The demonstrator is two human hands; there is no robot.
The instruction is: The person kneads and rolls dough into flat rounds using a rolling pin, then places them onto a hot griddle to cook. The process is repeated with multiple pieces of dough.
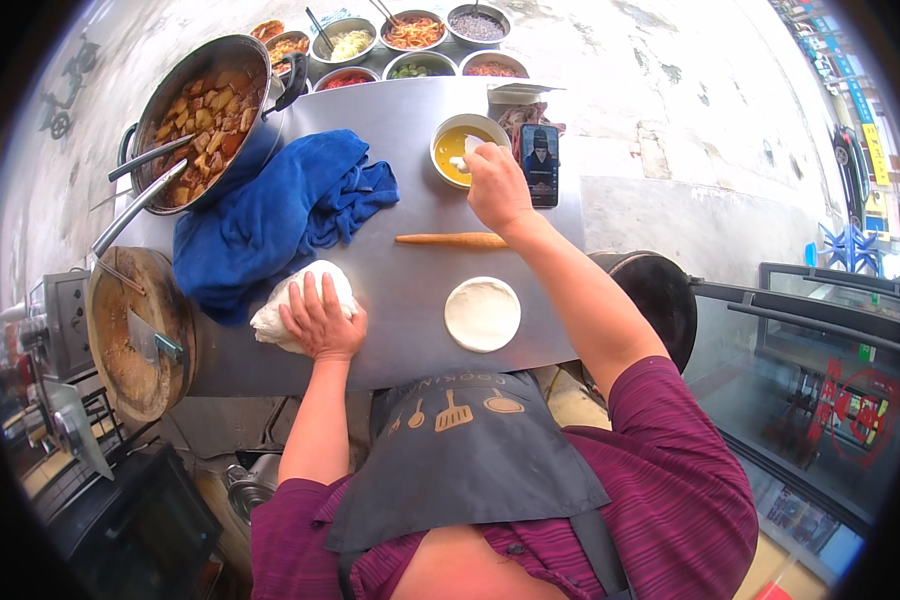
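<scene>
My left hand [321, 321] rests with spread fingers on a lump of white dough [271, 319] at the left of the metal table. My right hand [497, 184] is over the rim of a bowl of yellow liquid [450, 146], its fingertips closed on a small white piece [461, 162] that I cannot identify for certain. A flat round of dough [482, 315] lies on the table, nearer to me. Between it and the bowl is a wooden rolling pin [446, 239], its right end hidden under my right forearm. Touching the dough lump, or just behind it, is a crumpled blue cloth [270, 202].
A large pot of stew [210, 112] with metal utensils stands at the back left. Below it is a round chopping board [120, 360] with a cleaver [144, 339]. Several bowls of toppings [422, 66] line the back edge. A phone [540, 169] lies right of the yellow bowl.
</scene>
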